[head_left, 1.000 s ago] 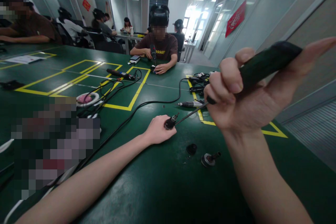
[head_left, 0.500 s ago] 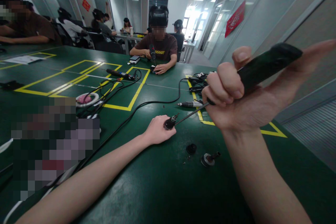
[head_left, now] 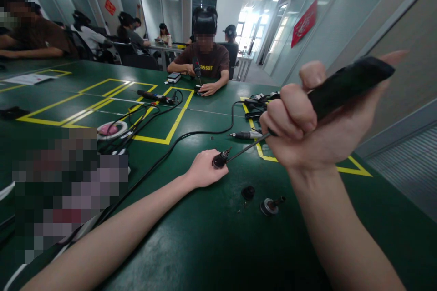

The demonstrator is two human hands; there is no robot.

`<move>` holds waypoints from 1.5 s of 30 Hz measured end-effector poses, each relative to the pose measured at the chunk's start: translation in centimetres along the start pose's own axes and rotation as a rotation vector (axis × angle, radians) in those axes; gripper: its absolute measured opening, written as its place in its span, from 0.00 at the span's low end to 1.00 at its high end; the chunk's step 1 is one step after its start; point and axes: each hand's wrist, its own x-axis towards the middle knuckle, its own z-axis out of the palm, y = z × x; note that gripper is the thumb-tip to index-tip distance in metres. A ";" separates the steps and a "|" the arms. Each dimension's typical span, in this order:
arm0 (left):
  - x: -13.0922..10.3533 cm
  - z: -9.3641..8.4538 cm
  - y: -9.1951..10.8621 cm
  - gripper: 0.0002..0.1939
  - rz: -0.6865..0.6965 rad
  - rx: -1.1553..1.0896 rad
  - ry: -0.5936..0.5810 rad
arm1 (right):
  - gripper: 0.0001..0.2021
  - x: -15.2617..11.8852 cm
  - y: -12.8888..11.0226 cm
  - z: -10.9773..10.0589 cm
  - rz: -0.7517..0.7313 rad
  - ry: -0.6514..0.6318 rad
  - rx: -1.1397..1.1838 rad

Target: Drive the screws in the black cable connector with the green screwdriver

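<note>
Two parts point(head_left: 269, 207) lie inside the table's point(head_left: 205, 241) right edge; left hand point(head_left: 205, 170) clasps a black piece point(head_left: 219, 159), right hand point(head_left: 312, 145) a screwdriver point(head_left: 351, 85); glass walls point(head_left: 150, 7) beyond.

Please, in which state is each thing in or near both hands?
Left hand: gripping
Right hand: gripping
Screwdriver: held, slanted
Dark cylindrical part: held, narrow end up
Black round part: loose on table
Stemmed disc: loose, stem tilted
Grey-black tool: lying down
Black cable: uncoiled

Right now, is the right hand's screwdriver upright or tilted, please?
Tilted: the handle sits higher, and the shaft slopes down toward the left hand.
</note>
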 end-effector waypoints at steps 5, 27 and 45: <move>0.1 0.0 0.1 0.14 0.021 0.007 0.010 | 0.24 0.1 -0.2 0.4 -0.004 0.021 -0.023; 0.0 0.0 -0.1 0.14 0.029 0.013 0.017 | 0.25 0.5 0.0 0.5 -0.055 -0.012 0.027; 0.0 0.0 -0.2 0.15 0.070 0.022 0.010 | 0.26 0.5 -0.1 0.8 -0.075 0.039 -0.025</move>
